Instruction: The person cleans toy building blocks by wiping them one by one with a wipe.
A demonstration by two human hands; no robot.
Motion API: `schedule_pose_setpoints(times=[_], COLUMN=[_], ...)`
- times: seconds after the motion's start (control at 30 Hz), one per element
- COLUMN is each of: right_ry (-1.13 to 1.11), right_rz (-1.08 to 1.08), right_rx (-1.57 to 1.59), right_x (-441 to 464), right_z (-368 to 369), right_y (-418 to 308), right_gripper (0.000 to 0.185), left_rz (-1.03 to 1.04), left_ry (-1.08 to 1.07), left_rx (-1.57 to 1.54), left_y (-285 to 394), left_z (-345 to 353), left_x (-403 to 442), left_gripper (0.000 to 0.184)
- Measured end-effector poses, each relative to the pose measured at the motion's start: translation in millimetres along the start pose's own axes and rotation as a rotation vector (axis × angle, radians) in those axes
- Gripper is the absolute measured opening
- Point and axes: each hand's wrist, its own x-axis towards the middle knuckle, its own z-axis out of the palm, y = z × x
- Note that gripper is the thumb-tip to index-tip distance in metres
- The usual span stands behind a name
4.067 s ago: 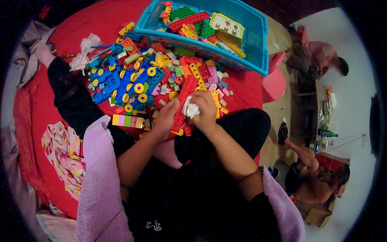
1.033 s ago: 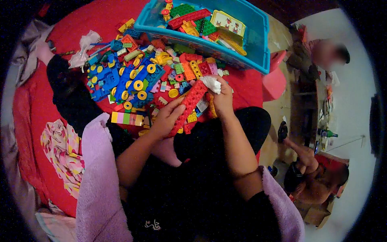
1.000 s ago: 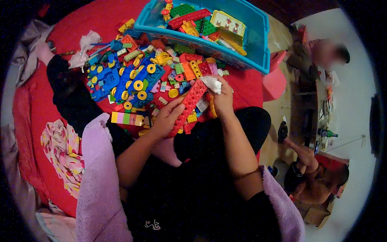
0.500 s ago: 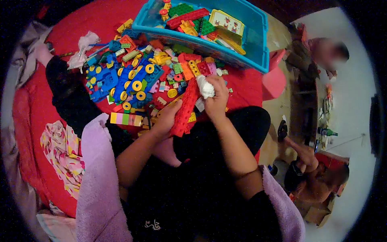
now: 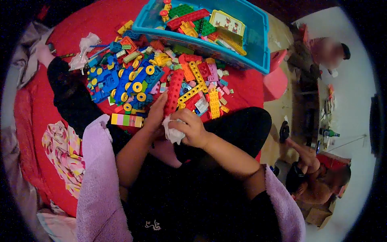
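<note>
A long red studded building block point(image 5: 174, 89) stands up from my lap, its lower end hidden behind my fingers. My left hand point(image 5: 155, 115) is closed along its left side. In my right hand point(image 5: 192, 128) is a crumpled white tissue point(image 5: 173, 132), pressed at the block's lower end. Just beyond lie a yellow beam with holes point(image 5: 197, 76), a yellow studded block point(image 5: 214, 104) and a small white printed label point(image 5: 201, 105). To the left, blue toy pieces with yellow wheels point(image 5: 137, 86) are heaped together, near a striped multicoloured block row point(image 5: 127, 120).
A blue plastic bin point(image 5: 201, 42) with blocks stands at the far edge of the red sheet point(image 5: 242, 86). A pink stool point(image 5: 275, 82) is beside it. Patterned cloth point(image 5: 62, 151) lies at left. Two people point(image 5: 318, 181) are at the right.
My right hand has moved down and left with the tissue, from the block's upper end to its lower end. The block has shifted left and stands more upright.
</note>
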Motion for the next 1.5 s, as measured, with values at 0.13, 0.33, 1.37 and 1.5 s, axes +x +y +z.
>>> schedule_pose_setpoints(times=[0.13, 0.33, 1.37, 1.5], right_ry=[0.266, 0.517, 0.694, 0.464], right_rz=[0.160, 0.367, 0.520, 0.335], right_rx=[-0.140, -0.231, -0.018, -0.206], right_x=[11, 19, 14, 14], right_z=[-14, -38, -24, -18], right_y=[16, 44, 48, 39], right_gripper=[0.031, 0.022, 0.030, 0.027], left_rz=[-0.089, -0.153, -0.294, -0.290], left_ry=[-0.136, -0.204, -0.427, -0.374], left_rx=[-0.027, 0.172, 0.142, -0.077], left_y=[-1, -8, -19, -22], left_z=[7, 13, 2, -1], left_x=[-6, -13, -7, -2], left_gripper=[0.041, 0.040, 0.035, 0.034])
